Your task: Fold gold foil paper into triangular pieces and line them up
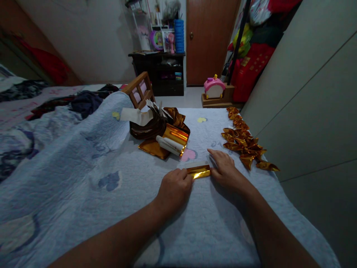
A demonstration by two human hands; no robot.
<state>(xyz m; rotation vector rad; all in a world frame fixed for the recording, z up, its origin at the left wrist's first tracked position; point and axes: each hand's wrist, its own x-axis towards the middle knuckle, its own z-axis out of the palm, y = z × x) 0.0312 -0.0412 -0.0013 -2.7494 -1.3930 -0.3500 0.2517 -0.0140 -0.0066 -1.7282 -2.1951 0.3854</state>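
A gold foil paper strip (201,172), folded or rolled into a narrow band with a pale edge showing along its far side, lies across the bedspread in front of me. My left hand (175,189) is closed on its left end, fingers curled over it. At the other end, my right hand (224,167) has its thumb side touching the strip, while its fingers stretch forward and apart. Beyond my left hand sits a pile of gold foil papers (156,149) with white backing sheets. Folded gold foil pieces (240,139) with pointed ends lie in a heap on the right.
A pale blue quilt (111,219) with heart prints covers the bed and bunches up at left. Close on the right stands a pale cabinet (315,93). Past the bed's far edge are a dark shelf (156,74), a pink toy (214,88) and a brown door (209,44).
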